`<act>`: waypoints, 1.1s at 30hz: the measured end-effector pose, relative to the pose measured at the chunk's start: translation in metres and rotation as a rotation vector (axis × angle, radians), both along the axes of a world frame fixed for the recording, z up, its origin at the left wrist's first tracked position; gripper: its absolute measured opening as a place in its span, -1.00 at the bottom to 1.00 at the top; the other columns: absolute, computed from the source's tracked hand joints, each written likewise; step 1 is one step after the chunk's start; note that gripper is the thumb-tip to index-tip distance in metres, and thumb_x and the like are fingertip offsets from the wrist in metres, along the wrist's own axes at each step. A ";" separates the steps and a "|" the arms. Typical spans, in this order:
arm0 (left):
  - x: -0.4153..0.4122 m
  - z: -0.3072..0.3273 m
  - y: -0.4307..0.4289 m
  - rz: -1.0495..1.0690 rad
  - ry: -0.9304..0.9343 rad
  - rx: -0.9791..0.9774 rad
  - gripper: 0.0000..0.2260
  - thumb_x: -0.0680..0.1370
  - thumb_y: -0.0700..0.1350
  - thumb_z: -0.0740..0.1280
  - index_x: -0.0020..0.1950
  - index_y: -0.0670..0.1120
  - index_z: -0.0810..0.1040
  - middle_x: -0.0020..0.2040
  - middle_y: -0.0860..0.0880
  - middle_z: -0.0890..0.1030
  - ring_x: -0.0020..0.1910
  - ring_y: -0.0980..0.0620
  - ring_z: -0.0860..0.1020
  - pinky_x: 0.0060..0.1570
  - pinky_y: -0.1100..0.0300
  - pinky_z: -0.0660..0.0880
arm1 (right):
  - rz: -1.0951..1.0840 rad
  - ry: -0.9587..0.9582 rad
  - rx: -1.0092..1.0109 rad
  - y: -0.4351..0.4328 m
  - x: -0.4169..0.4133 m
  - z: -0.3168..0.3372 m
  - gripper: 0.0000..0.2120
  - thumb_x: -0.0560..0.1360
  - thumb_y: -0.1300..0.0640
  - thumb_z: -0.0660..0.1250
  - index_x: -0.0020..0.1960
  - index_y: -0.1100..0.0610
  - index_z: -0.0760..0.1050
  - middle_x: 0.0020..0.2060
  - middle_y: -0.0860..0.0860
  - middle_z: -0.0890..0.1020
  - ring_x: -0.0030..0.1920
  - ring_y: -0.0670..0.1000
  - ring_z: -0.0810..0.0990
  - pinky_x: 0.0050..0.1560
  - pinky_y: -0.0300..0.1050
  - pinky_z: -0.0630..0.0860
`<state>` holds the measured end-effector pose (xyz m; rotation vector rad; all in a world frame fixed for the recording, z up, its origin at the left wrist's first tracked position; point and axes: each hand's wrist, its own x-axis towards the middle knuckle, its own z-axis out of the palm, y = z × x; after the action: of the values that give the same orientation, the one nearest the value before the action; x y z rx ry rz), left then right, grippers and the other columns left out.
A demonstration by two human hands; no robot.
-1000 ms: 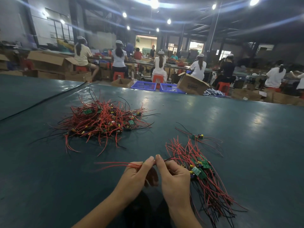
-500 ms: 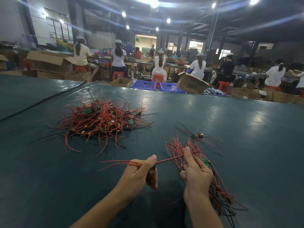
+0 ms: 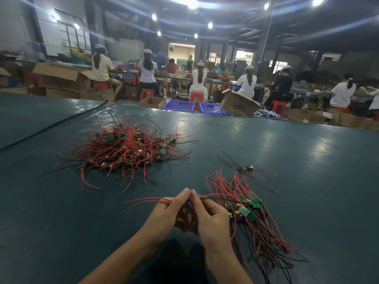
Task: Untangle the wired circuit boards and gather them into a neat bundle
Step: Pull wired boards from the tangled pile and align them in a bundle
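Green matting covered the long table [image 3: 307,160], with seated workers [image 3: 147,72] at benches far behind. Near its front edge the left hand [image 3: 168,212] and right hand [image 3: 213,220] met fingertip to fingertip. Both pinched a few red wires [image 3: 147,200], whose loose ends trailed out left of the grip. Just right of the grip lay the gathered bundle [image 3: 258,228] of boards and wires. Beyond the grip to the left sat the tangled pile [image 3: 127,148]. Beyond it to the right, a single wired board [image 3: 245,168] lay apart.
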<state>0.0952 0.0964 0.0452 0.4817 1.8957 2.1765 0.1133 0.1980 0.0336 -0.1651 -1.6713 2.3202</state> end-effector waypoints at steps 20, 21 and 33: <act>-0.003 0.001 -0.003 0.011 -0.025 -0.009 -0.51 0.38 0.34 0.19 -0.42 -0.04 0.59 -0.42 -0.11 0.55 -0.45 0.00 0.53 -0.38 0.22 0.48 | 0.029 0.002 0.177 0.012 0.005 0.010 -0.72 0.32 -0.12 0.40 -0.26 0.09 0.70 -0.44 0.00 0.62 -0.44 -0.08 0.52 -0.41 -0.19 0.51; -0.002 0.000 -0.003 0.002 -0.029 -0.012 -0.52 0.38 0.34 0.19 -0.39 -0.03 0.61 -0.42 -0.10 0.56 -0.44 0.00 0.54 -0.38 0.22 0.49 | 0.059 0.023 0.189 0.009 0.005 0.009 -0.74 0.34 -0.08 0.41 -0.27 0.11 0.70 -0.39 0.09 0.66 -0.37 -0.02 0.57 -0.31 -0.11 0.56; 0.000 -0.004 0.001 -0.041 -0.028 -0.040 -0.53 0.45 0.26 0.16 -0.34 -0.07 0.62 -0.40 -0.12 0.58 -0.42 0.00 0.56 -0.38 0.22 0.51 | -0.182 0.050 0.112 0.013 0.004 0.010 -0.83 0.52 0.11 0.38 -0.20 -0.01 0.70 -0.44 -0.07 0.60 -0.46 -0.12 0.46 -0.44 -0.27 0.41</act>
<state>0.0949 0.0971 0.0415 0.4760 1.8940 2.1053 0.1177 0.2109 0.0432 -0.2242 -1.6816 2.0768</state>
